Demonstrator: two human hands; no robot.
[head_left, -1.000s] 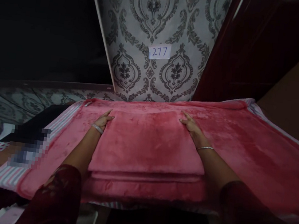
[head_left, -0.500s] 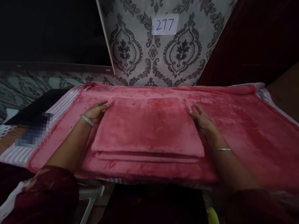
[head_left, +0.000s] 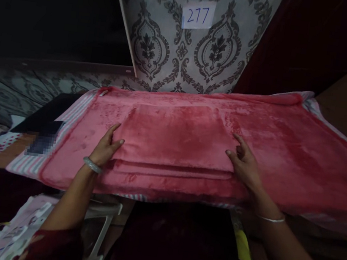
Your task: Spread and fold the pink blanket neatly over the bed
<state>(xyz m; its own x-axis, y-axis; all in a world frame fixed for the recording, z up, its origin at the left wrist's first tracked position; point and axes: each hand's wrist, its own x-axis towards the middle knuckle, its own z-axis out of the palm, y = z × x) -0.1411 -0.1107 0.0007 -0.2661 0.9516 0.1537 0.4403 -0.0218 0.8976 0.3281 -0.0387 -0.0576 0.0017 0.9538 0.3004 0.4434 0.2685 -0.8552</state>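
Note:
A folded pink plush cloth lies flat in the middle, its layered edge facing me. Beneath it spreads a larger pink plush blanket with a striped border at the left. My left hand is at the left side of the folded cloth, thumb and forefinger apart, the thumb near its edge. At the opposite side is my right hand, thumb and forefinger spread and the other fingers curled. Neither hand grips any fabric; whether the fingertips touch the cloth I cannot tell.
Behind the blanket stands a patterned wall with a paper sign reading 277. A large dark screen is at the upper left. Dark items and papers lie at the left, and a whitish plastic frame stands below the front edge.
Both hands have moved toward me along the sides of the folded cloth, from its far corners to nearer its front. The right hand has also shifted outward. The view has tilted slightly down.

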